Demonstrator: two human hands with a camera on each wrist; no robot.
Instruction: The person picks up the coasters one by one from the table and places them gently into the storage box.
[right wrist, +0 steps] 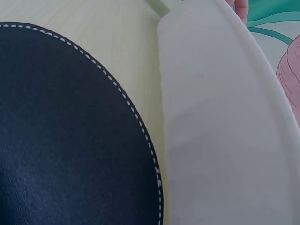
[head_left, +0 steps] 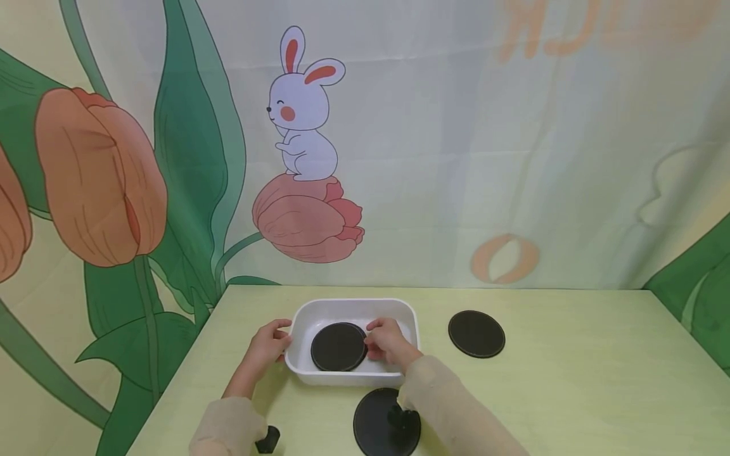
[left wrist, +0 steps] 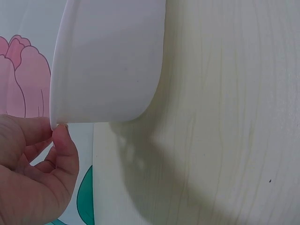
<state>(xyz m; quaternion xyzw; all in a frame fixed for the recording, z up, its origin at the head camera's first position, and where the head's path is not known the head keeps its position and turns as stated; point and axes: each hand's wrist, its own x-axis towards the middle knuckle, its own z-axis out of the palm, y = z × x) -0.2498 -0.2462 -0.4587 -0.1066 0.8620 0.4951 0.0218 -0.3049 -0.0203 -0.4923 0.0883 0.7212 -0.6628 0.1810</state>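
A white rectangular tub (head_left: 353,379) with rounded corners is on the table. My left hand (head_left: 270,340) pinches its left rim between thumb and finger, which the left wrist view shows close up at the tub's corner (left wrist: 105,70). Inside the tub is a round black coaster (head_left: 339,347). My right hand (head_left: 389,342) reaches over the tub's front wall and pinches the coaster's right edge; the right wrist view does not show these fingers. A second black coaster (head_left: 379,421), edged with white stitching in the right wrist view, lies in front of the tub, partly under the right sleeve.
Another black coaster (head_left: 476,334) lies right of the tub. All stand on a pale yellow wood-grain table (head_left: 576,373). Behind its far edge hangs a printed cloth (head_left: 433,164) with tulips and a rabbit. Small black devices (head_left: 268,439) sit at the wrists.
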